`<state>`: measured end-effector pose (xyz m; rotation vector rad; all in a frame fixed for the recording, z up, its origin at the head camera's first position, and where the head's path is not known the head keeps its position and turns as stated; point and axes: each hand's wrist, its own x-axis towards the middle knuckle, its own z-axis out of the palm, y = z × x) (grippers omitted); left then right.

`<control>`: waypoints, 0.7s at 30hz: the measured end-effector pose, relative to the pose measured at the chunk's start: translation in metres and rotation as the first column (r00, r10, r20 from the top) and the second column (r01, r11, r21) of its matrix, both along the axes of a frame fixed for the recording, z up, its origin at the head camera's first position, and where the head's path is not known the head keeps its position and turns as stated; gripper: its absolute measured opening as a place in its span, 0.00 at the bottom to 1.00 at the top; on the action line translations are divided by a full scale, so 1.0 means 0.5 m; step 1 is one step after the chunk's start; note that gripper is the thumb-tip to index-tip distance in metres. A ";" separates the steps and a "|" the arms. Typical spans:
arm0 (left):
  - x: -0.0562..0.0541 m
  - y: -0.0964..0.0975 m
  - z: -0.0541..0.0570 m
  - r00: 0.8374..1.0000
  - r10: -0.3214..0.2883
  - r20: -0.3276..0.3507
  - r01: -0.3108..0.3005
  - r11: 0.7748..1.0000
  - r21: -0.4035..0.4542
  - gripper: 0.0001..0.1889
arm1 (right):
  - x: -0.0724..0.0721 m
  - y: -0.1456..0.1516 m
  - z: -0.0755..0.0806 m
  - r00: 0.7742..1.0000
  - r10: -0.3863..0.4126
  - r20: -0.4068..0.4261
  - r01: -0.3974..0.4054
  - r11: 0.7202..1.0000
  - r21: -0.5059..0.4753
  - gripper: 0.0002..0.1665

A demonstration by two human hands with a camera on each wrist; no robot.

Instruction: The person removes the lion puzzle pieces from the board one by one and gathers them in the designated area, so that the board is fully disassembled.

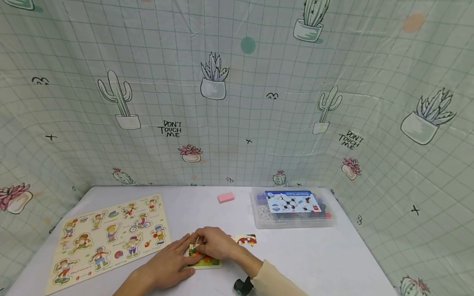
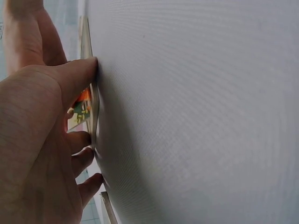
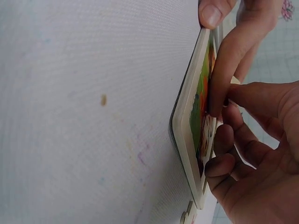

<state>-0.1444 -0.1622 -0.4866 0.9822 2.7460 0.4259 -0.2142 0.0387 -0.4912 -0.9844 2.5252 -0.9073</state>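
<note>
A small wooden puzzle board (image 1: pixel 212 267) with a green and orange picture lies at the front middle of the table. My left hand (image 1: pixel 165 262) rests at its left side, fingers spread. In the right wrist view its thumb touches the board's (image 3: pixel 184 133) edge, and the index finger lies across the picture. Over the board, my right hand (image 1: pixel 216 243) bends its fingers down, thumb and index finger pinching a small puzzle piece mostly hidden by the fingers. Loose red and cream puzzle pieces (image 1: pixel 247 239) lie just beyond the right hand.
At left lies a large wooden board (image 1: pixel 122 230) with pictures of children at sports. A pink block (image 1: pixel 226 197) sits further back. A clear plastic case (image 1: pixel 294 220) stands back right. Beside the right sleeve is a black object (image 1: pixel 242 286). A patterned cloth hangs behind the table.
</note>
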 end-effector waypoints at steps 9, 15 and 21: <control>-0.002 0.000 -0.003 1.000 0.002 0.005 -0.002 1.000 -0.002 0.24 | 0.005 0.001 0.003 0.999 -0.020 0.042 0.021 0.999 -0.035 0.10; -0.002 0.000 -0.005 1.000 0.009 0.009 -0.009 1.000 -0.001 0.24 | 0.005 0.001 0.003 0.997 -0.017 0.070 0.021 0.998 -0.054 0.11; -0.003 0.000 -0.007 1.000 0.015 0.010 -0.015 1.000 -0.008 0.24 | 0.005 0.002 0.003 0.997 -0.019 0.071 0.024 0.997 -0.070 0.11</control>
